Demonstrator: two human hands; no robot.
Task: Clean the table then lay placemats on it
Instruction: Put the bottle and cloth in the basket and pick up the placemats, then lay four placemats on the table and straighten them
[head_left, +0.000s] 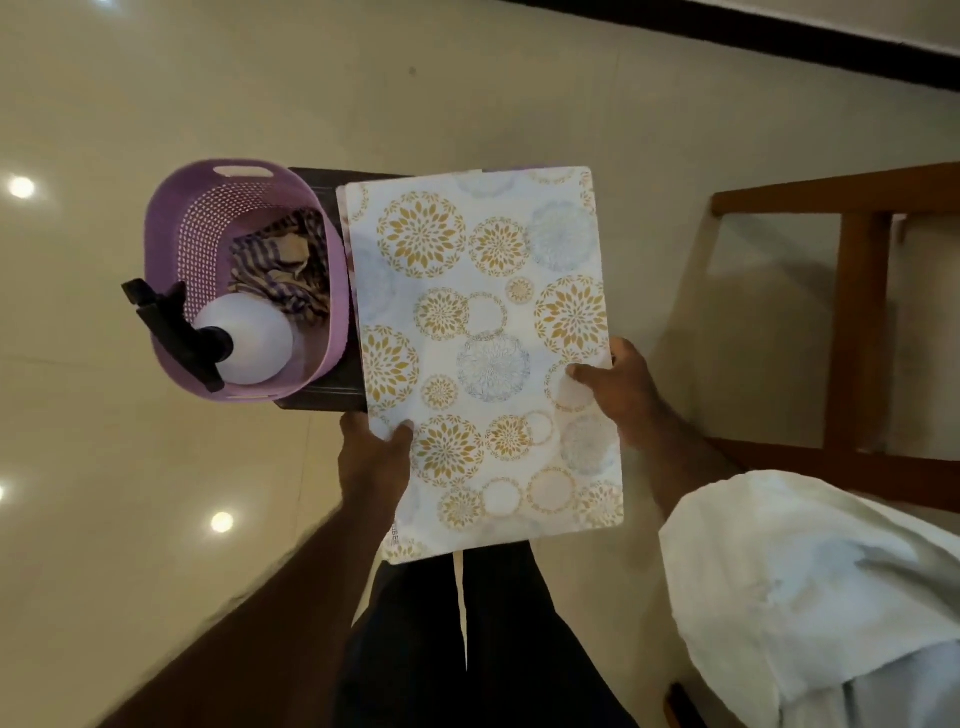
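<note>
Head view looks straight down on a person who holds the placemats (488, 338) in front of the body with both hands. The placemats are white with gold and pale blue round flower patterns. They are in the air, above the dark trousers (441, 649) and partly over a small dark worktop (322, 401). At the upper left corner a second edge shows under the top sheet, so it is more than one sheet.

The left hand (371, 457) takes the lower left edge. Its grip pinches the placemats, with the thumb on top and the fingers hidden below. The right hand (623, 395) takes the right edge. Its grip also pinches the placemats, thumb on the patterned side and the other fingers under them. A white sleeve (805, 571) covers the right arm near the picture's corner.

Just beside the placemats, on the left, a purple basket (171, 218) with a perforated wall stands on the worktop. Inside it lies a crumpled striped cloth (283, 265), and a white spray bottle (254, 343) with a black trigger head leans over the basket's rim. On the right stands a wooden chair (860, 322), apart from the placemats. The pale floor (156, 78) is glossy and shows round reflections of lamps
</note>
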